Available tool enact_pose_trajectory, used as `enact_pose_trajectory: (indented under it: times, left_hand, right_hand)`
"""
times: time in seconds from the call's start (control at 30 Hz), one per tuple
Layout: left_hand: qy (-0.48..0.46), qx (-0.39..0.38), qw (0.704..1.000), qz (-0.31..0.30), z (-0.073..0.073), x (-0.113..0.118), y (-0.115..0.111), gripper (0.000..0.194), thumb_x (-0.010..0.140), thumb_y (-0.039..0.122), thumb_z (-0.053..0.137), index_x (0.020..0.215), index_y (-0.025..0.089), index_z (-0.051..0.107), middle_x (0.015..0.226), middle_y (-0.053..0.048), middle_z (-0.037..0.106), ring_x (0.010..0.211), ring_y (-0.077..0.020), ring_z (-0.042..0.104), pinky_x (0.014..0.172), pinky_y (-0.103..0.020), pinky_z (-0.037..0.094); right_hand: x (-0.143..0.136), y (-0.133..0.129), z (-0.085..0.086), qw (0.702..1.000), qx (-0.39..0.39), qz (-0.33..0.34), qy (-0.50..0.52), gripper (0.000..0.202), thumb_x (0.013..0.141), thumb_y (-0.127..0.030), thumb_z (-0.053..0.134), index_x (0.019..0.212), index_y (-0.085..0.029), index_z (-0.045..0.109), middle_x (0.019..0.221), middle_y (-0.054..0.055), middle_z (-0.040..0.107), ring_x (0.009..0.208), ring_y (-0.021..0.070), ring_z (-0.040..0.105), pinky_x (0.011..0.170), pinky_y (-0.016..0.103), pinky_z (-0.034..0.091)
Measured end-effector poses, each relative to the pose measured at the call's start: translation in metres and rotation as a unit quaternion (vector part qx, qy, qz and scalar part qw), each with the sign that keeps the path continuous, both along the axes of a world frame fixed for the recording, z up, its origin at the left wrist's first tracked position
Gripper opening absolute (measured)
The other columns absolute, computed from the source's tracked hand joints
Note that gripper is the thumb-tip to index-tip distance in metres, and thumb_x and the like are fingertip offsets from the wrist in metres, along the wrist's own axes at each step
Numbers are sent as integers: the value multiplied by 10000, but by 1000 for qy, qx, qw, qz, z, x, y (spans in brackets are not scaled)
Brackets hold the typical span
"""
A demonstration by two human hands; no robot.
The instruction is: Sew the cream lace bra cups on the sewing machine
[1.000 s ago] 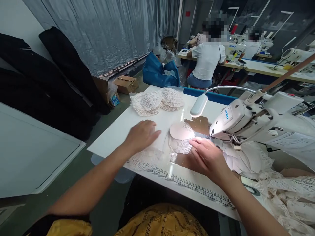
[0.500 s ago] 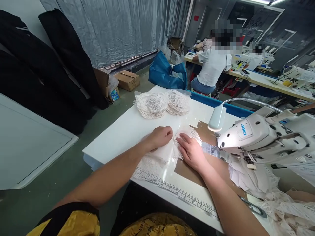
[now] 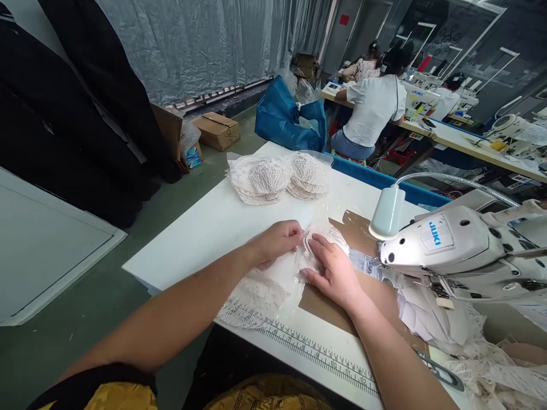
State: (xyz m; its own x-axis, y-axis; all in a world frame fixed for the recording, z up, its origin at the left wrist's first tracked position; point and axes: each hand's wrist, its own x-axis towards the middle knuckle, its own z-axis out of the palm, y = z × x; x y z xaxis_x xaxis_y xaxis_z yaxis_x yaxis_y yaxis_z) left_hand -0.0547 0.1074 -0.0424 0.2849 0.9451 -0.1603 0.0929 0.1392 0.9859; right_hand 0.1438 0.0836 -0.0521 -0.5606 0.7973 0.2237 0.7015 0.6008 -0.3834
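Note:
My left hand is closed in a pinch at the edge of a white lace piece, which spreads under that wrist toward the table's front edge. Just to the right, my right hand lies on a cup-shaped part of white lace, fingers outstretched and thumb apart. Its palm covers some of the lace. Whether the two lace parts are joined is hard to make out between the hands. Behind them sit two stacked piles of lace cups, a left pile and a right pile.
A JUKI sewing machine with a lamp stands at the right. Brown cardboard lies on the white table, near a printed ruler. Thread snips and loose lace are front right. Co-workers sit beyond a blue bag.
My right thumb has spread away from its fingers. The left fingertips have turned toward the lace cup and now pinch near its edge. The camera view has shifted slightly.

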Motion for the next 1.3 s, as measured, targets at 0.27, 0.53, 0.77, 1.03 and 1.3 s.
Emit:
enact_pose_trajectory:
  times: [0.27, 0.53, 0.77, 1.03, 1.3]
  left_hand:
    - [-136, -79, 988, -4, 7, 3, 3, 252, 759, 351, 713, 877, 134, 664, 840, -47, 646, 783, -144, 605, 810, -314, 484]
    - [-88, 64, 993, -48, 16, -10, -1, 429, 730, 255, 743, 1144, 211, 641, 1227, -98, 613, 1181, -241, 534, 987, -365, 406]
    - [-81, 9, 981, -179, 24, -12, -7, 278, 739, 366, 737, 902, 151, 675, 792, -15, 633, 723, -138, 573, 663, -234, 436]
    - [-52, -20, 990, -132, 23, -10, -9, 347, 799, 487, 661, 807, 140, 676, 572, 50, 419, 438, -39, 270, 400, -190, 188]
    - [-124, -27, 988, -91, 29, -4, -12, 254, 745, 401, 727, 747, 147, 729, 554, 9, 566, 467, -82, 452, 447, -207, 337]
  right_hand:
    - [-14, -1, -5, 996, 32, -76, 18, 429, 874, -306, 476, 1256, -135, 569, 1118, 150, 672, 883, 284, 607, 763, 420, 489]
    - [4, -7, 13, 863, -297, -88, 399, 211, 851, -393, 583, 959, -253, 699, 946, 32, 721, 877, 222, 652, 813, 361, 503]
    - [2, -10, 17, 760, -417, -99, 489, 273, 718, -424, 730, 908, -229, 709, 785, 19, 713, 724, 201, 636, 708, 331, 502]
    - [1, -8, 15, 764, -406, -97, 493, 304, 738, -449, 717, 955, -236, 696, 847, 25, 720, 792, 217, 652, 763, 356, 515]
    - [-1, -8, 15, 839, -326, -99, 424, 388, 832, -583, 545, 988, -260, 693, 908, 66, 726, 834, 249, 669, 761, 407, 540]
